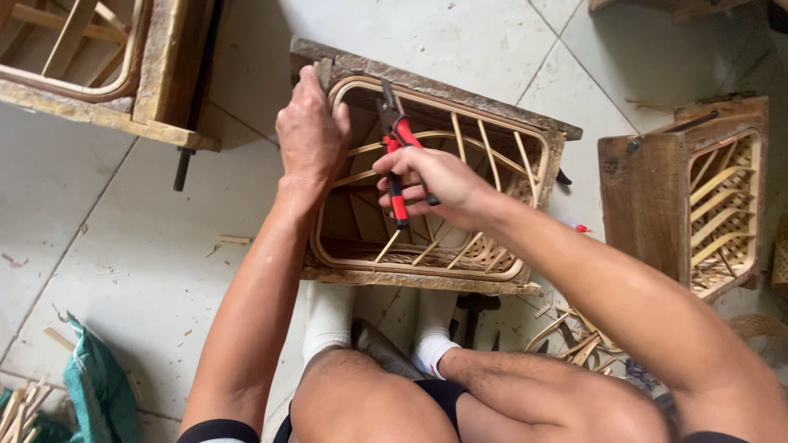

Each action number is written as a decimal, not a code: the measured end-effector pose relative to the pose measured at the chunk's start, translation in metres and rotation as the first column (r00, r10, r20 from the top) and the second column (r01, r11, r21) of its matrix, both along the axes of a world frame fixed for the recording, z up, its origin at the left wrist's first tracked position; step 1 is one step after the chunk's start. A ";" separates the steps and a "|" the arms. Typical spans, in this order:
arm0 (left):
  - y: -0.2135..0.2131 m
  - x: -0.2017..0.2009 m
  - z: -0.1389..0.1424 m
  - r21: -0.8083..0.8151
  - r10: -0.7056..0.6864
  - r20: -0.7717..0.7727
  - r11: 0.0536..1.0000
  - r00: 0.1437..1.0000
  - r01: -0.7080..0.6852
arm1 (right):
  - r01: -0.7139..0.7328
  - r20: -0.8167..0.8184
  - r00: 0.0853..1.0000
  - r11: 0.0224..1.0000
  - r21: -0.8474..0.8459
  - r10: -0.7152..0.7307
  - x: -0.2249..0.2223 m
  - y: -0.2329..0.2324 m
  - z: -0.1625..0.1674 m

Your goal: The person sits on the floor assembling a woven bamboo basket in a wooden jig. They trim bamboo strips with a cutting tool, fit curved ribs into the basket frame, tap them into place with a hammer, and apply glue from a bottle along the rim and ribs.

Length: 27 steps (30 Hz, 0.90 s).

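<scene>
A rattan basket frame (525, 148) sits inside a rough wooden mould box (427, 82) on the tiled floor in front of my knees. My left hand (308, 131) grips the far left corner of the box and the basket's rim. My right hand (431, 184) holds red-handled pliers (396, 156) over the basket's opening. The pliers' dark jaws point toward the far rim near my left hand. Thin bamboo ribs cross the inside of the basket.
A second wooden mould with a woven basket (698, 197) stands to the right. Another wooden frame (98, 66) lies at the upper left. A green bag (94, 385) with bamboo strips sits at the lower left. Loose strips (574, 336) lie by my right leg.
</scene>
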<state>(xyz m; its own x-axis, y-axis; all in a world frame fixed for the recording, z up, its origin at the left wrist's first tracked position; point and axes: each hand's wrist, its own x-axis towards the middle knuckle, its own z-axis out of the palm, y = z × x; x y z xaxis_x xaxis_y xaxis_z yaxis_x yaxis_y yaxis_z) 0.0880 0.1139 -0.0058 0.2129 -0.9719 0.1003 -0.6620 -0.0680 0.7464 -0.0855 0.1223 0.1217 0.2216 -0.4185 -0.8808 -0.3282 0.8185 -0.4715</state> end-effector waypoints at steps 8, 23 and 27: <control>0.000 0.005 0.000 0.052 0.009 0.035 0.999 0.999 -0.011 | -0.235 -0.006 0.972 0.961 -0.145 0.237 -0.013 0.052 0.019; -0.014 -0.030 0.031 0.262 -0.700 0.505 0.682 0.506 0.683 | 0.052 -0.168 0.883 0.447 -0.893 -0.438 -0.197 0.206 0.028; -0.009 -0.038 0.039 0.330 -0.640 0.647 0.725 0.414 0.605 | -0.047 -0.260 0.747 0.341 -0.939 -0.612 -0.228 0.278 -0.019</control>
<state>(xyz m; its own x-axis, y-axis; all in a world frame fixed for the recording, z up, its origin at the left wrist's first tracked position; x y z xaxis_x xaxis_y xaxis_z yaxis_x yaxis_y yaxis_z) 0.0495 0.1050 0.0331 -0.5681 -0.8151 -0.1138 -0.8229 0.5648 0.0626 -0.3135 0.3998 0.1025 -0.3985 -0.9070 0.1362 -0.5965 0.1435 -0.7897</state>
